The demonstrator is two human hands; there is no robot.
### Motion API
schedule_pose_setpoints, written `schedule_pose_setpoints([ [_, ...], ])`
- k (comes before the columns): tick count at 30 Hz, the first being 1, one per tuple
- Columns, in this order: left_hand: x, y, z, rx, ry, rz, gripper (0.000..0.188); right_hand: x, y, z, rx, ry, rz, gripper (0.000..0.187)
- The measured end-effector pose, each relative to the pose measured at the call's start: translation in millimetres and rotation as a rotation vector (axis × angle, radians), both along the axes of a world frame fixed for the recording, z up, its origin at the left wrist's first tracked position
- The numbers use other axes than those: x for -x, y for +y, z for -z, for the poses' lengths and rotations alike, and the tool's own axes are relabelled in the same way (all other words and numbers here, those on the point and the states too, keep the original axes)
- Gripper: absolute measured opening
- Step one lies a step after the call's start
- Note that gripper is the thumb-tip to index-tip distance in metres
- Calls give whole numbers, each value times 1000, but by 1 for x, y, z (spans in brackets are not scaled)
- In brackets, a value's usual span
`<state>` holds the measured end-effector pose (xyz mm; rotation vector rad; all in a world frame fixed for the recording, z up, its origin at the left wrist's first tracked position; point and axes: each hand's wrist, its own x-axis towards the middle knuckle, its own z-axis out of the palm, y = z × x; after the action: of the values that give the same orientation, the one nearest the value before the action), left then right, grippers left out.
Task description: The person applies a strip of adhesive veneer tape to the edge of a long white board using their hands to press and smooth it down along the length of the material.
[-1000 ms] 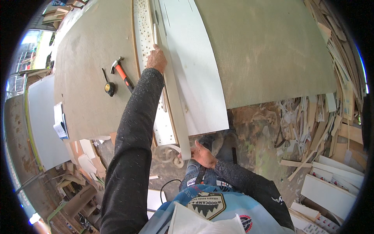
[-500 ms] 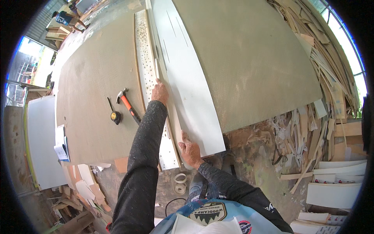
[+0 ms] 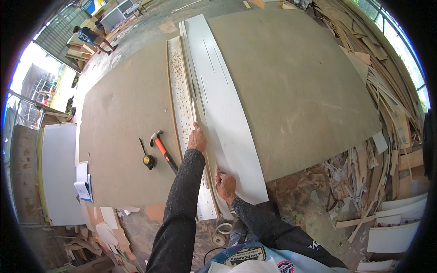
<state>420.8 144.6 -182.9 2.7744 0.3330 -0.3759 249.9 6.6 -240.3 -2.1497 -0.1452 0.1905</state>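
A pale strip (image 3: 210, 164) stretches lengthwise away beside a white board (image 3: 232, 123), the person's left hand (image 3: 196, 138) farther along it, right hand (image 3: 225, 185) nearer the body, both partly curled; whether either grips is unclear.

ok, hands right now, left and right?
Left hand: at the long pale strip, fingers partly curled; grip can't be told.
Right hand: by the white panel, partly curled; grip can't be told.

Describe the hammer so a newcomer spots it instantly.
On the big brown board lies a long, spotted white panel. The hammer lies left of it and of the left hand. Its orange-and-black handle sets it apart from the round black-and-yellow tape measure to its left.
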Motion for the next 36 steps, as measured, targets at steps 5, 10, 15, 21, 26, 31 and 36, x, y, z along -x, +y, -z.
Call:
schedule_pose_setpoints([
  [5, 6, -5, -12, -46, -11, 47, 70, -11, 0, 0, 19, -41, -12, 44],
  [10, 2, -2, -4, -39, 10, 33, 72, -34, 7, -1, -44, -38, 6, 39],
  [15, 7, 7, 5, -55, -75, 88, 73, -65, 19, -3, -77, -126, 72, 29],
  [21, 1, -3, -10, -15, 60, -3, 72, -117, 29, -6, -57, -71, -24, 31],
  [26, 0, -4, -5, -5, 17, 7, 72, -124, 29, -5, -60, -99, 24, 38],
  [31, 5, 2, -8, -38, 78, -18, 73, -41, 23, -2, -27, -18, 26, 44],
  [36, 4, -9, -17, -38, 52, 22, 72, -34, 15, 8, -77, -121, 31, 45],
])
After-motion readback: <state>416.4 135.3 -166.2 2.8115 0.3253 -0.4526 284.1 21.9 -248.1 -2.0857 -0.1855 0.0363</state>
